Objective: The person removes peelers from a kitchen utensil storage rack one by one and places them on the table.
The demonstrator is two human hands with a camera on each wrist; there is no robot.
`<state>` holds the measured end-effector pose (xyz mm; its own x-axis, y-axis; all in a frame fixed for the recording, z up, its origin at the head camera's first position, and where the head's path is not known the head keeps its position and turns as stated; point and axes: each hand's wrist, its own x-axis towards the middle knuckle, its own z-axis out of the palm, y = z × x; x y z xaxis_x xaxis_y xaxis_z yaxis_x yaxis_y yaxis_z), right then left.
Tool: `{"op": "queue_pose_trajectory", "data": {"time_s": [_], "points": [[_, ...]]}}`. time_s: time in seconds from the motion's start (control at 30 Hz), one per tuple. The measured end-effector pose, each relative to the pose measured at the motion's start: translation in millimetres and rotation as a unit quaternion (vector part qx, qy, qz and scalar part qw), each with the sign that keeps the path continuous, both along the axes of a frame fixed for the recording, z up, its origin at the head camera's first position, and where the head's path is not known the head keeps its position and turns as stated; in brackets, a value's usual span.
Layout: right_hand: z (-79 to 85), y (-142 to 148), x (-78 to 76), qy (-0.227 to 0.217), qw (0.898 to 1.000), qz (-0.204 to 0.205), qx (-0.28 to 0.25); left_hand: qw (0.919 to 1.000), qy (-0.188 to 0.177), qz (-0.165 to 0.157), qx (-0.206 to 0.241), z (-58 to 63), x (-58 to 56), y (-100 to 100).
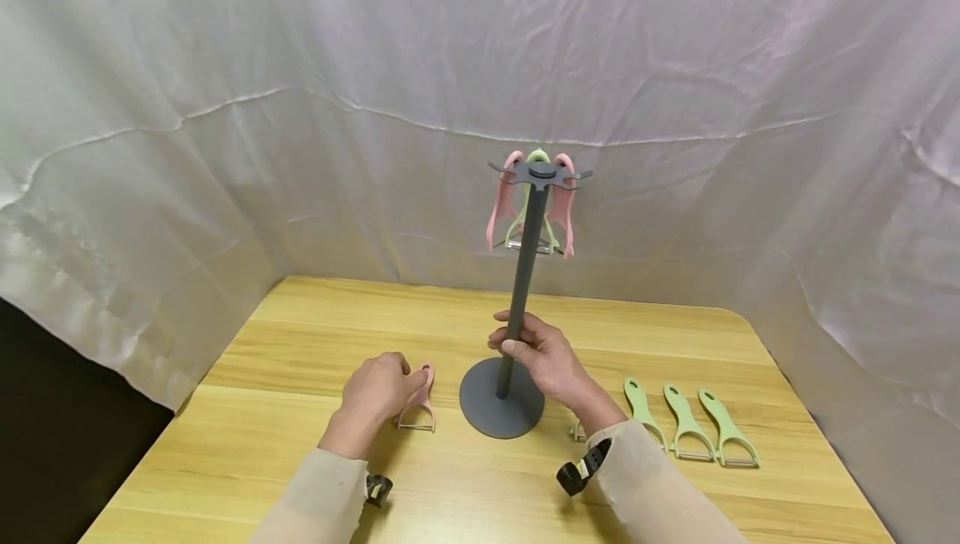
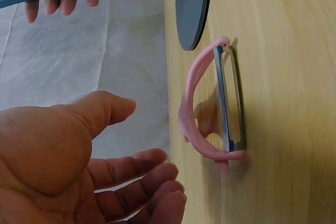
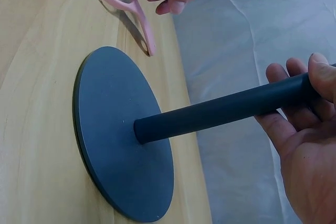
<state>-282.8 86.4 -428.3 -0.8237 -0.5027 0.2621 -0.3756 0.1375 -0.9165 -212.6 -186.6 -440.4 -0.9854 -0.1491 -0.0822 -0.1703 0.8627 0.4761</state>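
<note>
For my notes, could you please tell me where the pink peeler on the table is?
In the head view, the pink peeler lies on the table, left of centre, between the left grip and the grey stand.

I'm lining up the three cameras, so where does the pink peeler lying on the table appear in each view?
Head: the pink peeler is below centre, slightly left, beside the left hand.
Left wrist: the pink peeler is right of centre, about mid-height.
Right wrist: the pink peeler is near the top, left of centre.
Shared landmark: the stand's round grey base, respectively right of, above and below it.
</note>
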Motion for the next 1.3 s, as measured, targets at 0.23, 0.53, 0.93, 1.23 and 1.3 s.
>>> {"op": "queue_pose_trajectory", "data": {"time_s": [0.23,0.53,0.93,1.23,1.3], "points": [[0.9,1,-0.8,-0.012,1.0,0.0,0.0,1.0,0.002,0.0,-0.001,-0.1,-1.5,1],[0.0,1,5.4,-0.003,0.998,-0.054,0.017,1.0,-0.002,0.001,0.009,1.7,-1.3,1],[1.1,-9,14.6,0.007,0.997,-0.072,0.008,1.0,0.002,0.005,0.008,-0.6,-2.2,1],[-2.7,-7,10.3,0.0,1.0,-0.021,-0.016,0.9999,0.007,0.0,0.013,-3.5,-0.8,0],[-2.3,-6,8.5,-0.001,1.0,-0.005,-0.011,0.9999,0.007,0.0,0.016,-4.2,0.1,0]]}}
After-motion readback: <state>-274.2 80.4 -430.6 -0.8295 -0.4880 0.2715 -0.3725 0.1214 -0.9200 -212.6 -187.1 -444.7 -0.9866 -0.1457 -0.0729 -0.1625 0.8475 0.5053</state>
